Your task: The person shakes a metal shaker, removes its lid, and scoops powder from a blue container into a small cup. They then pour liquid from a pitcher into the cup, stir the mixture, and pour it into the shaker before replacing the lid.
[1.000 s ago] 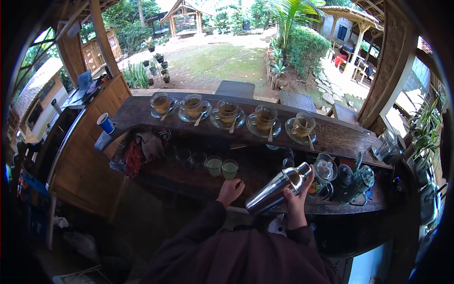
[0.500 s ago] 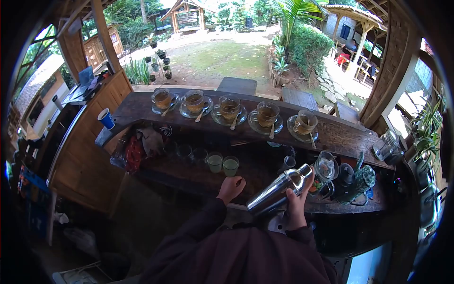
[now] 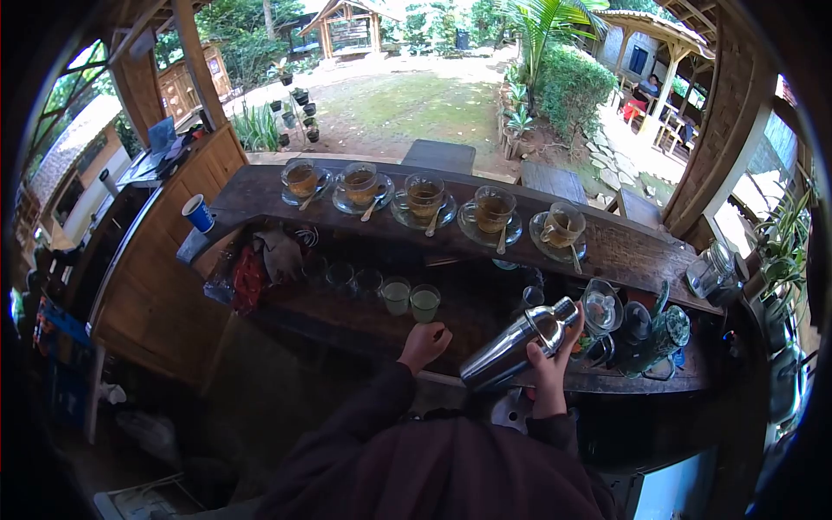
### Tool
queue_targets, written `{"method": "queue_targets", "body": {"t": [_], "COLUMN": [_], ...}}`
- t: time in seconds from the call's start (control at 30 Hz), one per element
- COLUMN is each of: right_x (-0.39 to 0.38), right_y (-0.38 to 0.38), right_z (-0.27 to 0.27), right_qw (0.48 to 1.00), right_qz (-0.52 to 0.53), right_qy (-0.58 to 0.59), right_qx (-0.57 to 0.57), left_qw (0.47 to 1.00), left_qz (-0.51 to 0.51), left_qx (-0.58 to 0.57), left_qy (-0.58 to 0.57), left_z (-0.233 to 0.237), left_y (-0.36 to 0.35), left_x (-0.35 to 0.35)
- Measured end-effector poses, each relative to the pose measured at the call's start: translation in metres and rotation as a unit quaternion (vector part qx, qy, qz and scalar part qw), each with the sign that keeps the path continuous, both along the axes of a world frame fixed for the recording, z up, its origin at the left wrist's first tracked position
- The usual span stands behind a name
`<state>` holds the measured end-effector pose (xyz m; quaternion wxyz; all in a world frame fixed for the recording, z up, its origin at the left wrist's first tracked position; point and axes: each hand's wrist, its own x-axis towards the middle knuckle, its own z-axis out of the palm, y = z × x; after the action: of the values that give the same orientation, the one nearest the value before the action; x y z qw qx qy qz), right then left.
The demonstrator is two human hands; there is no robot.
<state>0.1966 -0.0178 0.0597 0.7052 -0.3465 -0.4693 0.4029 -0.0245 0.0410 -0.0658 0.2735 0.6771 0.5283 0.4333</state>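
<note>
In my right hand (image 3: pixel 552 368) is a shiny metal cocktail shaker (image 3: pixel 507 351), tilted with its capped end up to the right. The fingers wrap round it near the shoulder, and the thumb lies along its side. My left hand (image 3: pixel 425 346) is curled into a loose fist at the edge of the lower counter, and nothing shows in it. Just beyond that fist stand two glasses of pale cloudy liquid, one glass (image 3: pixel 425 303) nearest the hand and another glass (image 3: pixel 396 297) to its left.
Several glass cups of brown drink, such as one cup (image 3: pixel 425 198), stand on saucers with spoons along the upper counter (image 3: pixel 624 251). At right are a glass jug (image 3: pixel 601 308), a green speckled kettle (image 3: pixel 667 334) and a glass jar (image 3: pixel 711 270). A blue paper cup (image 3: pixel 198 214) stands left.
The shaker and my right hand have shifted very slightly to the right, along with a small shift of the view. My left hand stays curled in the same place.
</note>
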Motion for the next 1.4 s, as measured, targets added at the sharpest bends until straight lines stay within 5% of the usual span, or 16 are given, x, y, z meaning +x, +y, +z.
{"method": "queue_targets", "body": {"t": [0.2, 0.3, 0.4, 0.53, 0.8, 1.07, 1.27, 1.4], "right_x": [-0.015, -0.015, -0.013, -0.003, -0.010, -0.003, -0.018, -0.010], "right_y": [-0.021, -0.019, -0.017, -0.009, -0.020, -0.001, -0.021, -0.013], "right_z": [-0.037, -0.035, -0.015, -0.002, -0.033, -0.009, -0.041, -0.025], "right_qw": [0.976, 0.975, 0.995, 0.998, 0.981, 0.999, 0.963, 0.991], "right_qz": [0.173, 0.164, 0.099, -0.019, 0.159, -0.029, 0.222, 0.076], "right_qy": [-0.126, -0.150, -0.007, 0.024, -0.087, 0.027, -0.067, -0.087], "right_qx": [-0.034, -0.027, -0.027, -0.046, -0.065, -0.033, -0.136, -0.075], "left_qw": [1.000, 1.000, 1.000, 1.000, 1.000, 1.000, 0.999, 0.999], "left_qz": [-0.002, 0.003, 0.000, 0.000, 0.000, 0.008, 0.009, 0.007], "left_qx": [0.021, 0.018, 0.010, 0.007, 0.009, 0.014, 0.034, 0.018], "left_qy": [-0.003, 0.000, -0.004, 0.007, 0.003, 0.017, 0.026, 0.025], "left_z": [0.002, 0.004, 0.004, 0.005, 0.004, 0.000, -0.004, -0.004], "left_y": [0.000, -0.001, -0.002, -0.002, -0.001, -0.001, -0.001, -0.002], "left_x": [0.001, 0.000, 0.000, 0.000, -0.001, 0.000, -0.001, -0.002]}}
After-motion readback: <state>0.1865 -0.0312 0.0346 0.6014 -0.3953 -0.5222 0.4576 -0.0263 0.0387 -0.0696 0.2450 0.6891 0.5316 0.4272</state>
